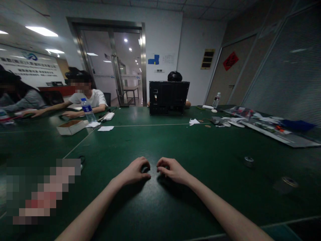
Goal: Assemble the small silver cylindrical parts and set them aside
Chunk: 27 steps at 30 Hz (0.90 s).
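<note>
My left hand and right hand rest on a dark green matte tabletop, side by side at 12 o'clock, knuckles up. Both are half-curled and loose, with the fingertips of each hand turned toward the other and just apart. I see nothing gripped in either hand, though my curled fingers hide the palms, so a very small object could escape view. Nearest to them, at about 3 o'clock, sits a small round metal ring, with a dark-centred round disc further out at 4 o'clock. At 9 o'clock, a thin black cable loop is partly hidden by a pixelated blur that I cannot make out. Further off at 11 o'clock are an open cardboard box and loose white paper slips, while a clear plastic water bottle stands near a co-worker in a white cotton T-shirt. At 12 o'clock stands a black boxy metal case (its back panel is dim), and glossy printed sheets lie at 2 o'clock.
</note>
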Each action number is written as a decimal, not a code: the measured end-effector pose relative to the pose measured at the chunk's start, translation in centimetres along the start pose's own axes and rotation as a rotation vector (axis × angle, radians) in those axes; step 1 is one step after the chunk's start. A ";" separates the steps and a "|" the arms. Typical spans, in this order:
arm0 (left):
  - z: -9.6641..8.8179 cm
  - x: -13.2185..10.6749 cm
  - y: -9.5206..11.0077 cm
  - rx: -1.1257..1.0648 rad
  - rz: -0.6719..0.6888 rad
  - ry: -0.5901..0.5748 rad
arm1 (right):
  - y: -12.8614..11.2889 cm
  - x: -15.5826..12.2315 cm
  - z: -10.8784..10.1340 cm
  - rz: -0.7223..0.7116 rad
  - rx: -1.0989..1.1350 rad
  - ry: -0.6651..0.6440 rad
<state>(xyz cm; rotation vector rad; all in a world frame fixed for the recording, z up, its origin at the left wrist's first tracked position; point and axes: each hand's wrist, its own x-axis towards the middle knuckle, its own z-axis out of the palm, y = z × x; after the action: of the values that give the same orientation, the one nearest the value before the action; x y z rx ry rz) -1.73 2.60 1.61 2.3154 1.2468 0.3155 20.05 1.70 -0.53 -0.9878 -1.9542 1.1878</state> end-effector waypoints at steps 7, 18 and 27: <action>0.4 0.0 -0.4 -0.005 0.005 0.015 | 0.7 0.3 0.5 0.243 0.759 -0.003; 0.5 0.3 -0.8 0.012 0.006 0.009 | 0.6 0.0 0.3 0.286 0.952 -0.019; 0.1 0.1 -0.2 -0.018 -0.016 0.000 | 0.4 0.0 0.2 0.290 0.884 -0.008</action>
<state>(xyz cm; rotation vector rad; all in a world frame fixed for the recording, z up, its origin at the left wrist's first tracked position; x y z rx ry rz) -1.75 2.68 1.40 2.2894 1.2574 0.3201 19.97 1.72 -0.96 -0.7706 -1.0737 1.9578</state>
